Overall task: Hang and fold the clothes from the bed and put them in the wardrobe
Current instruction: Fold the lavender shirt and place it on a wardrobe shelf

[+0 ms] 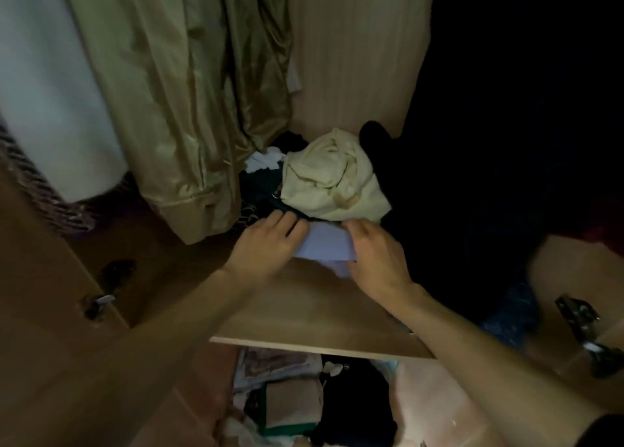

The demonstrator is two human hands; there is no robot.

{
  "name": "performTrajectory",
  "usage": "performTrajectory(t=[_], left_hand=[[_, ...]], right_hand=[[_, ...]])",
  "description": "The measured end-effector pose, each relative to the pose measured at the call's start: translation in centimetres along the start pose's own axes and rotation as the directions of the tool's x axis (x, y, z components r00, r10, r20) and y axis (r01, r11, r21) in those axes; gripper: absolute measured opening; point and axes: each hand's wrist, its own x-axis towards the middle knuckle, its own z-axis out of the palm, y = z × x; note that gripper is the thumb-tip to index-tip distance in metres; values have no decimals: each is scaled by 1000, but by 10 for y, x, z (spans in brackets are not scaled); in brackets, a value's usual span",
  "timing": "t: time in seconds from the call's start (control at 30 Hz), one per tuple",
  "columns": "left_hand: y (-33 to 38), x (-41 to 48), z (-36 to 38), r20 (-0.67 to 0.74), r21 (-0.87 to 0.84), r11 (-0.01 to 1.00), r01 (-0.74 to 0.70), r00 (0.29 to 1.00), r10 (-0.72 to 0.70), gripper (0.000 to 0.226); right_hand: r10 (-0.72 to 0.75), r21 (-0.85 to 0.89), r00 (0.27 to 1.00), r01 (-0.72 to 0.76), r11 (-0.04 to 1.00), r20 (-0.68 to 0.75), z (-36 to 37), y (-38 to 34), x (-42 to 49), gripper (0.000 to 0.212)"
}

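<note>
Lilac folded cloth (326, 244) lies on the wooden shelf (304, 311), held between both hands. The left hand (266, 247) lays fairly straight fingers over its left edge, and the right hand (374, 254) curls bent fingers round its right edge. Just beyond the fingertips a crumpled cream garment (334, 176) sits on dark clothes (260, 186). Left of the grip hangs an olive satin garment (175, 108). Below the grip, under the shelf, lie stacked clothes (287, 396).

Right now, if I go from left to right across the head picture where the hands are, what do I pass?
lock → left hand → cloth → right hand → hinge
</note>
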Motion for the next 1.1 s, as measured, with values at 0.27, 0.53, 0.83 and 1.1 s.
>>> performTrajectory(t=[0.27, 0.53, 0.83, 1.1], left_hand=[[55, -118, 109, 18, -89, 996, -2, 1000, 4, 29], [62, -129, 79, 252, -299, 936, 186, 961, -111, 52], [60, -129, 117, 350, -405, 888, 218, 934, -69, 57], [18, -101, 163, 444, -416, 853, 314, 889, -111, 55]], right_hand=[[-75, 131, 959, 39, 991, 275, 103, 20, -104, 46], [-20, 145, 938, -32, 989, 345, 104, 21, -122, 72], [-12, 143, 957, -31, 989, 288, 126, 11, -110, 65], [203, 8, 956, -209, 978, 214, 149, -3, -83, 64]])
